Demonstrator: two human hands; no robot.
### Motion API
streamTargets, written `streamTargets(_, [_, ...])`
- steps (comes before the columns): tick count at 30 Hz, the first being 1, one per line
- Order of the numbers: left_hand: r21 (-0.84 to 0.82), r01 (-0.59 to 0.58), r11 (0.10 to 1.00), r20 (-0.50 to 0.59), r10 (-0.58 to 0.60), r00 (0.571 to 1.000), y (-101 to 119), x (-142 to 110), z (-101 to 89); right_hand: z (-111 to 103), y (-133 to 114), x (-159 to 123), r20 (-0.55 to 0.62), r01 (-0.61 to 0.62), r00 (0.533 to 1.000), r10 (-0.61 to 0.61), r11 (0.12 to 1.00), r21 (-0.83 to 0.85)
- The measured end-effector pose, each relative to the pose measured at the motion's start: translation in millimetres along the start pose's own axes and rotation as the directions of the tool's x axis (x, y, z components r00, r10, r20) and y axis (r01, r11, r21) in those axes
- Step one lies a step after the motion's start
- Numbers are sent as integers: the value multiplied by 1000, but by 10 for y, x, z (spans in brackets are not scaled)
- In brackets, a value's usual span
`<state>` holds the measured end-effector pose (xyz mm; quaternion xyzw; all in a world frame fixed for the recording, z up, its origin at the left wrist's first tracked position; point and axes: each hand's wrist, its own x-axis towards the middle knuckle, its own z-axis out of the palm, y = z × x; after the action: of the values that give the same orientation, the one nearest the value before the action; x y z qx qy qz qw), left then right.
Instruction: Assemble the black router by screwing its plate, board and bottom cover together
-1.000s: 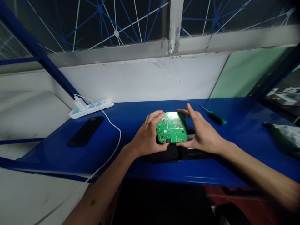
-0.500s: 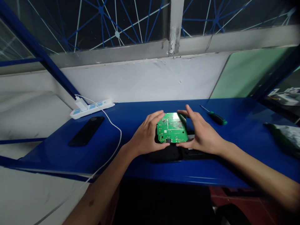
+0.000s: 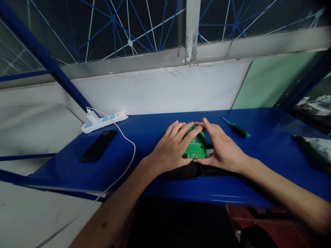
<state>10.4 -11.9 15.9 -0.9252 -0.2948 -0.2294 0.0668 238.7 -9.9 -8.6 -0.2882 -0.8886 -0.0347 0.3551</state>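
A green circuit board (image 3: 196,150) shows between my two hands over the blue table. My left hand (image 3: 174,148) lies across the board's left part, its fingers over the top and its thumb at the near edge. My right hand (image 3: 219,146) grips the right side, with the thumb at the near edge and the fingers at the far one. Under the board and my hands are black plastic casing parts (image 3: 187,171), partly hidden. Most of the board's left half is covered by my left hand.
A green-handled screwdriver (image 3: 239,131) lies to the right, with a shiny plastic bag (image 3: 317,151) beyond it. On the left are a black phone (image 3: 98,146) and a white power strip (image 3: 106,121) with a charger. Its white cable (image 3: 133,155) runs over the table's front edge.
My left hand has slid rightward from the board's left edge and now covers much of its face. My right hand stays at the right side. The view has shifted slightly.
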Motion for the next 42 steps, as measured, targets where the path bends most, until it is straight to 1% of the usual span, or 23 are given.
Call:
streamTargets(2, [-3,14,1000,-20,-14,1000,4,-4,-11,-12,-6,4,-1,13,1000,-13,1000,7])
streamTargets(4, [-41,33,999,-58,-36,998,8,-19,-27,-30,-13,11,-11,20,1000,-20,1000,13])
streamTargets(7, [-161,48,986,-107,-66,992,25,-41,-48,-61,-25,21,-21,9,1000,-8,998,58])
streamTargets(10, [-282,43,958,-140,-86,986,42,-50,-44,-71,-35,21,4,-31,1000,30,988,149])
streamTargets(13, [-419,12,908,-178,-96,979,40,-49,-7,-46,-42,9,59,-68,997,56,973,222])
streamTargets(16, [-552,-54,832,-213,-77,974,28,-36,31,-10,-50,-3,100,-93,993,69,961,260])
streamTargets(18, [-608,-95,788,-230,-60,971,18,-28,47,6,-53,-10,110,-119,990,93,957,264])
streamTargets(20, [-632,-109,767,-236,-57,970,-2,-31,61,14,-51,-14,108,-143,987,119,957,253])
streamTargets(23, [-639,-66,767,-234,-111,966,-58,-73,98,20,-33,-18,85,-161,986,145,962,219])
streamTargets(26, [-622,-3,783,-254,-198,947,-133,-145,144,27,-7,-16,59,-174,984,167,969,174])
streamTargets(30, [-579,29,815,-280,-232,932,-221,-237,182,37,20,-15,41,-201,980,197,971,130])
streamTargets(34, [-514,32,857,-290,-208,934,-265,-297,200,57,41,-22,59,-197,980,192,977,87])
streamTargets(39, [-329,6,944,-234,-88,968,-244,-320,191,69,50,-28,63,-106,993,104,993,42])
streamTargets(42, [-278,-4,961,-241,-65,968,-219,-321,172,54,38,-24,63,-91,994,89,995,36])
